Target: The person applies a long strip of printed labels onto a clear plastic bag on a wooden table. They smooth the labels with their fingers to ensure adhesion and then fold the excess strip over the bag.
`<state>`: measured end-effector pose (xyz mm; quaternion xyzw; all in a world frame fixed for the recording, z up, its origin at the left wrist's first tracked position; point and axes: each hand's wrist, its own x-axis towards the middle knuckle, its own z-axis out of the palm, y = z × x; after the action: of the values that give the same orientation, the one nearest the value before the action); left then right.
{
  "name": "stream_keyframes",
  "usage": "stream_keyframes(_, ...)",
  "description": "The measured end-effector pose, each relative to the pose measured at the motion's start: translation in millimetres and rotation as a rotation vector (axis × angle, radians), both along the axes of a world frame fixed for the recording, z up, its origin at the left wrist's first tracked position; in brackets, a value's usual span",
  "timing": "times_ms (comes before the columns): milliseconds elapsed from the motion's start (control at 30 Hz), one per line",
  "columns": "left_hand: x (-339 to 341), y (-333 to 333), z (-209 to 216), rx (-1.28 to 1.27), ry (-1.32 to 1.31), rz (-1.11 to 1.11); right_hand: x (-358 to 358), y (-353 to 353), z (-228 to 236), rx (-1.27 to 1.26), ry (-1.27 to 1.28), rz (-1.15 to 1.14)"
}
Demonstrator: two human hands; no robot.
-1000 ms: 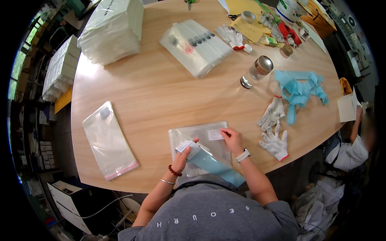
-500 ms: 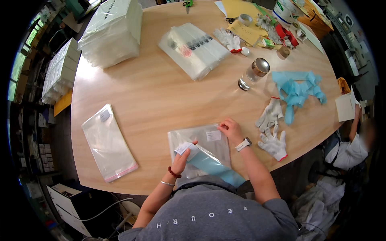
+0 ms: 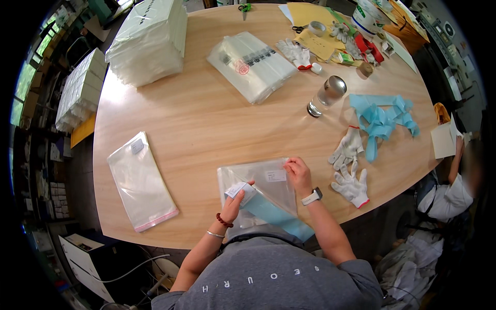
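Observation:
In front of me at the table's near edge lies a clear plastic bag (image 3: 279,192) with a white label (image 3: 276,176) near its upper right corner. My right hand (image 3: 299,175) is closed, its fingertips pinching that corner. My left hand (image 3: 233,205) holds a folded-over layer of clear plastic at the left, thumb on top, beside a second white label (image 3: 236,189). A light blue strip (image 3: 276,217) runs diagonally from this hand down to the right, over the bag and toward my waist. Whether the layers are one bag or several, I cannot tell.
A stack of clear bags (image 3: 143,181) lies left. Farther back stand a tall bag stack (image 3: 147,46) and a printed bag pile (image 3: 251,67). To the right are a glass bottle (image 3: 326,96), white gloves (image 3: 351,183) and crumpled blue strips (image 3: 382,121). Another person (image 3: 448,194) sits at the right.
My right hand has shifted slightly right and down, its fingers still at the bag's corner. The left hand has barely moved. The whole view has shifted a little.

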<state>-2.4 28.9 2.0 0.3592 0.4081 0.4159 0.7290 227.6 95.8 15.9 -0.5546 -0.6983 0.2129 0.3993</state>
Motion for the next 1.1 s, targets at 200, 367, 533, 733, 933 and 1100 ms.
stream_keyframes(200, -2, -1, 4, 0.054, -0.033, 0.047, -13, -16, 25, -0.345, 0.248, 0.033)
stream_keyframes(367, 2, 5, 18, 0.155, -0.09, 0.104, -20, -46, 4, -0.745, 0.191, 0.517)
stream_keyframes(533, 12, 11, 8, 0.168, 0.083, -0.108, -42, -44, 5, -0.683, 0.738, 0.278)
stream_keyframes(733, 10, 16, 7, -0.136, -0.167, 0.011, -40, -39, 23, -0.249, 0.048, 0.403)
stream_keyframes(933, 12, 14, 2, -0.141, -0.176, 0.061, -40, -55, 36, 0.015, 0.011, 0.388)
stream_keyframes(1100, 7, 9, -2, -0.198, -0.21, 0.117, -11, -62, 45, -0.15, 0.255, 0.335)
